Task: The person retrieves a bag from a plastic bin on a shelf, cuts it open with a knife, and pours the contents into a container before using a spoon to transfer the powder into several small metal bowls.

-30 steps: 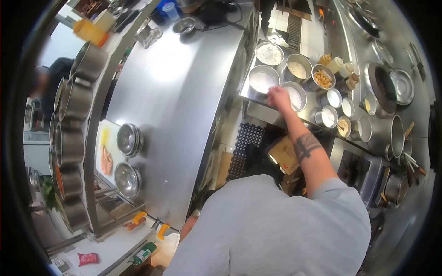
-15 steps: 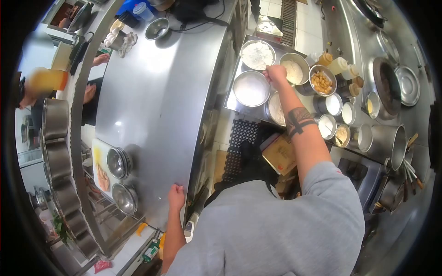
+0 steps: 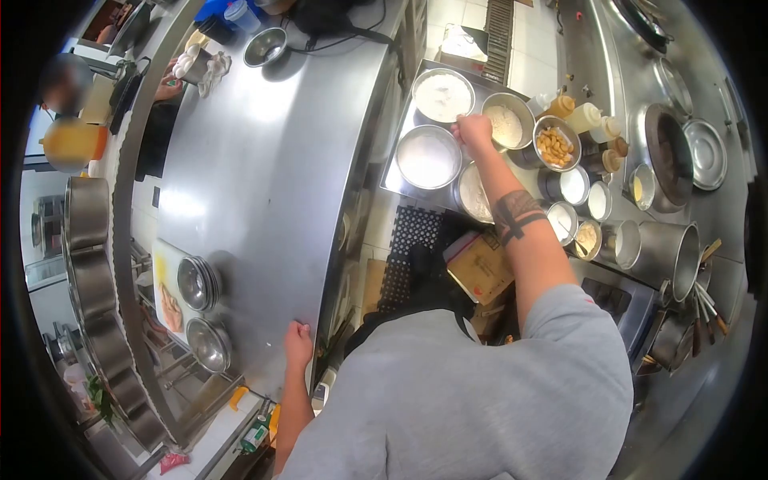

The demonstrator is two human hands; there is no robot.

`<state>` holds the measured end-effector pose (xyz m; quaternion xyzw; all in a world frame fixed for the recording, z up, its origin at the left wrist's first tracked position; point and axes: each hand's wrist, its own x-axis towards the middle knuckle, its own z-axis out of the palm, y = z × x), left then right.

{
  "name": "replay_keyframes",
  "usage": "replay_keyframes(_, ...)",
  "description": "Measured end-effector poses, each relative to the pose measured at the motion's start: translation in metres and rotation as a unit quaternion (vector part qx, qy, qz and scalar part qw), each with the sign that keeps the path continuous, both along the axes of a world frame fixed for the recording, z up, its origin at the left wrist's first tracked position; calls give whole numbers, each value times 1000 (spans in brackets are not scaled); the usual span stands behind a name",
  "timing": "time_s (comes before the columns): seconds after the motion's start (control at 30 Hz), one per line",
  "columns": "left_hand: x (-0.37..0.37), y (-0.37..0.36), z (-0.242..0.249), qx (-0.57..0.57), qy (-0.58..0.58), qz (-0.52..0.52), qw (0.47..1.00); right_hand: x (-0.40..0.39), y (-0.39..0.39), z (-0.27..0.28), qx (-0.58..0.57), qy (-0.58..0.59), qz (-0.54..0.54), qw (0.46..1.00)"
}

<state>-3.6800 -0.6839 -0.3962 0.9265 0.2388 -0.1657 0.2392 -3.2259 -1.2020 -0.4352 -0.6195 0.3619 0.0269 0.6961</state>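
Note:
My right hand [image 3: 474, 130] is closed over the gap between several round metal bowls. Its fingertips are close to the rims; whether they pinch anything is hidden. Around it stand a bowl of white powder [image 3: 444, 95], a second bowl of smooth white powder [image 3: 429, 157], a bowl of off-white powder [image 3: 505, 126] and a partly covered bowl of pale powder [image 3: 475, 193] beneath my forearm. These sit on a metal tray [image 3: 392, 178]. On the left, my left hand [image 3: 298, 344] rests as a loose fist by the edge of the steel table [image 3: 264, 200], with nothing visible in it.
Right of the tray stand a bowl of golden-brown pieces [image 3: 558, 146], squeeze bottles [image 3: 585, 116] and a tall pot [image 3: 669, 253]. Stacked metal bowls [image 3: 198, 283] and a cutting board [image 3: 170, 292] are at the left. A co-worker's hand [image 3: 169, 86] shows beyond the table.
The view has shifted slightly. My right hand stays closed among the bowls and my left fist keeps its place at the table. One co-worker's hand has moved out of sight.

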Motion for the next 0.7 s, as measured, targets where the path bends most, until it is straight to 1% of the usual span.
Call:
replay_keyframes(0.07,2,3,-3,1,6,6,1000,-4,1,6,-6,17,52,998)
replay_keyframes(0.13,-3,3,-4,1,18,15,1000,-8,1,4,8,20,58,998)
replay_keyframes(0.23,2,7,-7,-3,10,2,1000,1,-11,-4,39,10,67,997)
replay_keyframes(0.3,-3,8,-9,4,6,4,1000,0,-14,-16,55,9,79,995)
replay_keyframes(0.37,-1,7,-3,4,11,4,1000,-6,-9,-5,81,48,65,993)
replay_keyframes(0.4,2,5,-2,3,13,2,1000,-5,-10,-3,79,48,65,994)
replay_keyframes(0.47,1,5,-5,-2,11,8,1000,-1,-14,-3,106,-30,81,991)
replay_keyframes(0.5,-1,6,-6,-5,9,11,1000,-1,-14,-5,106,-27,83,991)
replay_keyframes(0.57,-1,8,-3,-1,19,5,1000,-1,-7,10,90,-29,57,994)
replay_keyframes(0.6,2,8,-2,4,25,-3,1000,0,-8,11,90,-30,56,994)
replay_keyframes(0.67,4,5,0,1,24,2,1000,3,-9,8,115,-20,-17,993)
replay_keyframes(0.7,3,3,2,-1,24,8,1000,1,-7,4,115,-19,-16,993)
